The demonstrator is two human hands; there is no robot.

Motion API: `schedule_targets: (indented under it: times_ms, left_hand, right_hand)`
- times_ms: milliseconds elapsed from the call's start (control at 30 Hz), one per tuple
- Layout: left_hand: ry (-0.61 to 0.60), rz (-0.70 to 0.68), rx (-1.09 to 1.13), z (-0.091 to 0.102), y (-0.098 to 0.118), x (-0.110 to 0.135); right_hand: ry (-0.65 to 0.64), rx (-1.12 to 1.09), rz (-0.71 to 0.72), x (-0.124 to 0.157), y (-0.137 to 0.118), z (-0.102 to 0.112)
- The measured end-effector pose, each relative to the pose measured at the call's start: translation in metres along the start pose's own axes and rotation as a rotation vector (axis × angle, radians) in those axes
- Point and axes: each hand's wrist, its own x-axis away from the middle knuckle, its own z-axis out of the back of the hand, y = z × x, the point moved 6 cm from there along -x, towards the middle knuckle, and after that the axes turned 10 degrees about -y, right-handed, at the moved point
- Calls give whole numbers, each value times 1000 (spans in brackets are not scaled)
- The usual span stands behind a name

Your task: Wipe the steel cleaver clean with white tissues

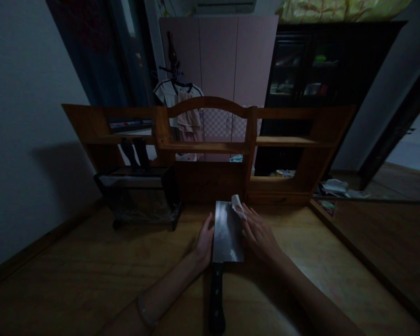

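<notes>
A steel cleaver (227, 231) with a black handle (217, 294) lies flat on the wooden tabletop (91, 270), blade pointing away from me. My left hand (205, 240) rests against the blade's left edge, fingers stretched along it. My right hand (258, 233) lies at the blade's right edge and presses a small white cloth or tissue (238, 205) against the blade's far right corner. The fingers of that hand are bent over the cloth.
A wooden shelf unit (210, 144) stands along the table's far edge. A black knife rack (138, 186) with dark handles sits at its left. Behind are a pink wardrobe (227, 60), hanging clothes and a dark glass cabinet (311, 70). A wall runs along the left.
</notes>
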Motion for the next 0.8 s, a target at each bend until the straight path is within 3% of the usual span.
schedule_targets:
  times_ms: [167, 300, 600, 700, 800]
  left_hand:
    - [40, -21, 2, 4, 0, -2]
    - [64, -41, -15, 6, 1, -2]
    - [21, -61, -34, -8, 7, 2]
    - [11, -88, -32, -6, 9, 1]
    - [27, -121, -8, -1, 9, -2]
  right_hand:
    - [-188, -26, 150, -1, -36, -7]
    - [-264, -11, 151, -2, -40, -14]
    - [-183, 96, -150, 2, 11, -21]
    - [-99, 110, -168, 2, 10, -18]
    - [-66, 62, -80, 0, -9, -11]
